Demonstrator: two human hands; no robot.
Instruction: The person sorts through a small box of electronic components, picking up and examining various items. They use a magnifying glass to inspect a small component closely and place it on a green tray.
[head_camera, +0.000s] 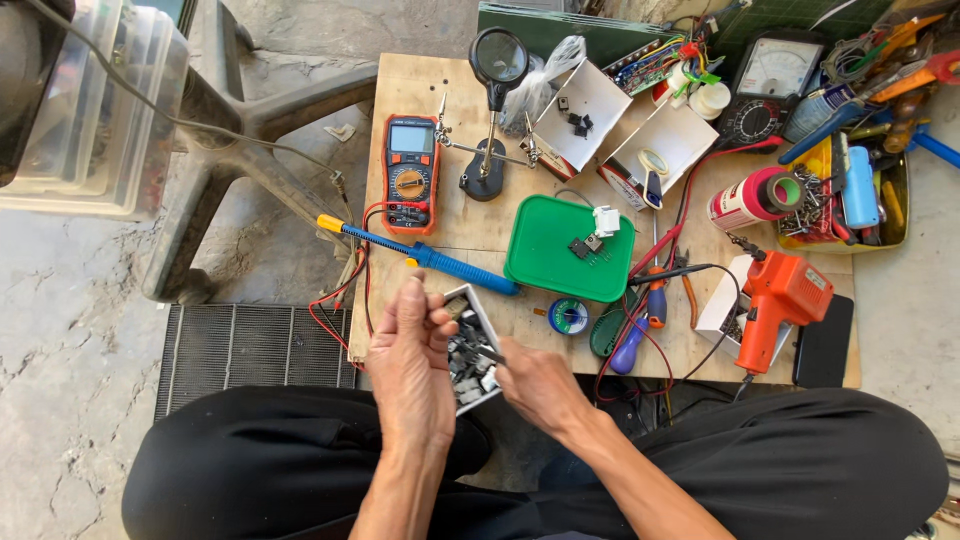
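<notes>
My left hand (412, 352) grips the left side of a small white box (472, 345) full of dark electronic parts, at the near edge of a wooden board (440, 90). My right hand (535, 385) reaches into the box from the right and pinches a small dark part with its fingertips. Just beyond the box lies a blue soldering iron (440, 258) with a yellow end. A green tray (555, 250) holding a small dark component and a white connector sits behind it.
An orange multimeter (410, 172), a magnifier stand (492, 110), two open white boxes (590, 110), an analog meter (775, 75), an orange heat gun (780, 300), screwdrivers (640, 320), a solder reel (569, 316) and a yellow tool tray (850, 190) crowd the board. A metal grate (250, 345) lies left.
</notes>
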